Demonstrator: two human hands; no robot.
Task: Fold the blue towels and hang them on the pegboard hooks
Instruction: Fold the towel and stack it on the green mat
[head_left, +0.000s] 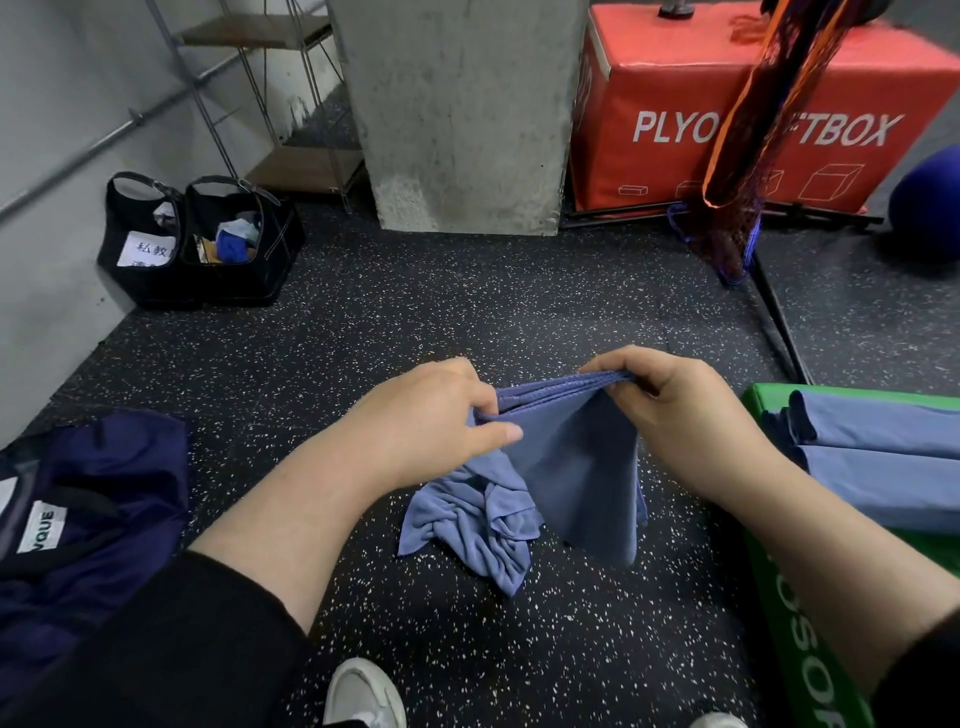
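Note:
A blue towel hangs in front of me above the speckled floor. My left hand pinches its top edge at the left, and my right hand grips the gathered top edge at the right. The towel's lower left part is bunched and crumpled, reaching down toward the floor. Two folded blue towels lie side by side on a green box at the right. No pegboard or hooks are in view.
A dark navy garment lies at the left. Black bags stand by the wall beside a wire shelf. A concrete pillar, a red plyo box, hanging netting and a blue ball are ahead.

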